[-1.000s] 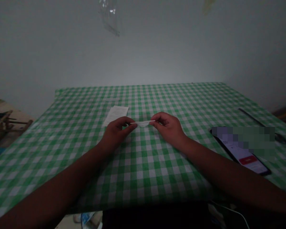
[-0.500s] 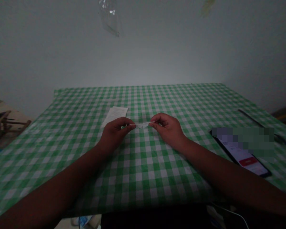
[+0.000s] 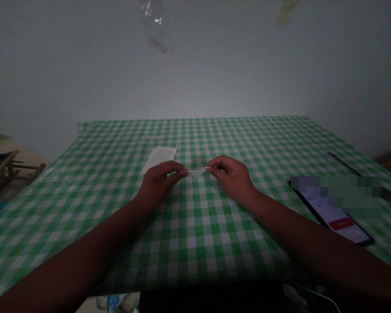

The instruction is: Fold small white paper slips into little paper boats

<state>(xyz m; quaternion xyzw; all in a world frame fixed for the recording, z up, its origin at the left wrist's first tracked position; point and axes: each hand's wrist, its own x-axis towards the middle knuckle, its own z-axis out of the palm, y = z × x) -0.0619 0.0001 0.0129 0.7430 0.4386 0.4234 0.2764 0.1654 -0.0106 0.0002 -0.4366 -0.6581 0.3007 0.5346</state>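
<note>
A narrow strip of white paper [image 3: 197,172] is stretched between my two hands, a little above the checked cloth, and it dips in a shallow V at its middle. My left hand [image 3: 161,180] pinches one end between thumb and fingers. The other end is pinched the same way by my right hand [image 3: 233,176]. Faint dark marks show on the strip, too small to read. Just behind my left hand lie white printed sheets [image 3: 161,155], partly covered by that hand.
A green and white checked tablecloth [image 3: 195,243] covers the table. On the right lie a lit phone [image 3: 342,224], partly blurred out, and a thin dark rod [image 3: 345,163]. A clear plastic bag [image 3: 154,26] hangs on the wall. Wooden furniture [image 3: 11,169] stands at the left.
The paper strip has gone from a soft sag to a sharper bend in the middle. Both hands keep their pinch on it; the whole view has shifted slightly.
</note>
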